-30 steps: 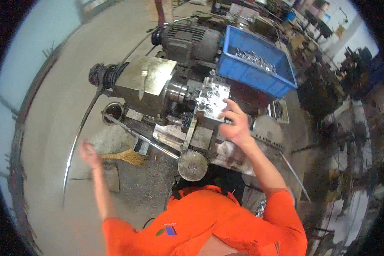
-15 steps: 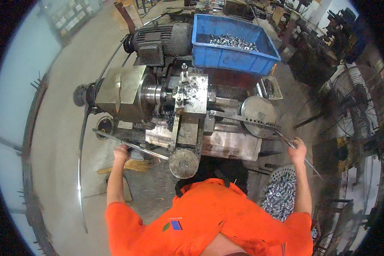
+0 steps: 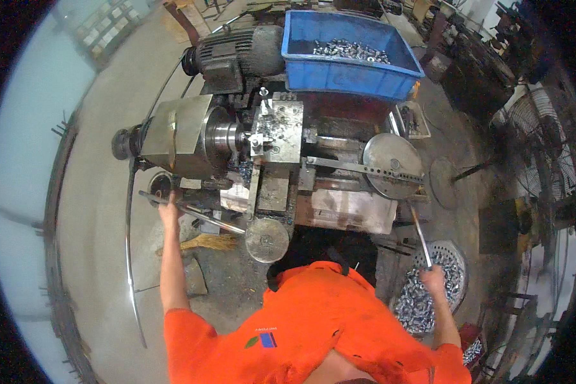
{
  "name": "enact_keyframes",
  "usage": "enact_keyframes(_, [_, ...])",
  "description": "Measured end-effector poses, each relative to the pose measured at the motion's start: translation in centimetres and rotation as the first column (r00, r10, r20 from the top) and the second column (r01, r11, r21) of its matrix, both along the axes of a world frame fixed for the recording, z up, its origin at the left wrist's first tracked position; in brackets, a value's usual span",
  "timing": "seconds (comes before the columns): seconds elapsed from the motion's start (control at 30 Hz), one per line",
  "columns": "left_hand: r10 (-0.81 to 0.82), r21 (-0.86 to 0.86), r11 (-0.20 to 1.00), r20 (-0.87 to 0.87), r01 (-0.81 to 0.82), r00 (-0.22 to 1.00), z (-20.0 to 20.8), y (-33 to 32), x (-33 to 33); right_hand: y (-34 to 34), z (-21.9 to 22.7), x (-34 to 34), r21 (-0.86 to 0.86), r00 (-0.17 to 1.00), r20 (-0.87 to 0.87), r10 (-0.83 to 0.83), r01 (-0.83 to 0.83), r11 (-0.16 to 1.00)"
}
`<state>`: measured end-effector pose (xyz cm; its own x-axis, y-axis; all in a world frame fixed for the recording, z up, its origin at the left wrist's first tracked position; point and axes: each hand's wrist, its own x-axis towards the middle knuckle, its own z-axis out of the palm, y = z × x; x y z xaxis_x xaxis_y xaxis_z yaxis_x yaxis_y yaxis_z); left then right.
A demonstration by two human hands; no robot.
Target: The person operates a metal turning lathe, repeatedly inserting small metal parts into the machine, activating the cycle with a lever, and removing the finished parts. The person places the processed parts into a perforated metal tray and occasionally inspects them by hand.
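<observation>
A small lathe stands in front of me, with a bright round chuck point(image 3: 225, 139) and a chip-covered tool block point(image 3: 280, 131). My left hand point(image 3: 168, 211) is closed around a long metal lever point(image 3: 201, 217) near its outer end. That lever runs to a small round disc point(image 3: 267, 240) at the front of the machine. At the right, my right hand point(image 3: 432, 280) grips the lower end of a second steel lever point(image 3: 420, 232). This one leads up to a larger round disc point(image 3: 392, 165), crossed by a perforated metal bar point(image 3: 365, 168).
A blue bin point(image 3: 352, 78) holding small metal parts sits behind the lathe, beside an electric motor point(image 3: 240, 54). Below my right hand is a perforated basket point(image 3: 456, 256) of similar parts. A straw broom point(image 3: 210, 242) lies at the left; a fan point(image 3: 537, 150) stands at the right.
My right hand has come down and toward me; its lever now points more steeply downward. My left hand has shifted slightly left and up along its lever. The tool block sits slightly closer to the chuck.
</observation>
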<state>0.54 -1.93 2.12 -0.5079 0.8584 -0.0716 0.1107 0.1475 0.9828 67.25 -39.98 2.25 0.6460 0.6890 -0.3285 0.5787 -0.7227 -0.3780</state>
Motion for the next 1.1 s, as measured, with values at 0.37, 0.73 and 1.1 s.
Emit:
enact_keyframes(0.37, [-0.027,0.01,1.0,-0.033,0.028,0.999,-2.6,1.9,-0.3,0.2,0.0,-8.4,0.216,0.871,-0.436,-0.227,0.346,0.913])
enact_keyframes(0.73, [-0.124,-0.252,0.964,-0.143,0.085,0.982,-0.4,1.7,-0.3,-1.2,-2.0,-8.2,0.419,0.971,-0.239,-0.013,0.115,0.901])
enact_keyframes(1.1, [-0.124,-0.233,0.968,-0.129,0.091,0.984,-0.2,1.6,2.4,5.6,1.2,13.0,-0.133,0.739,0.671,0.066,0.033,0.99])
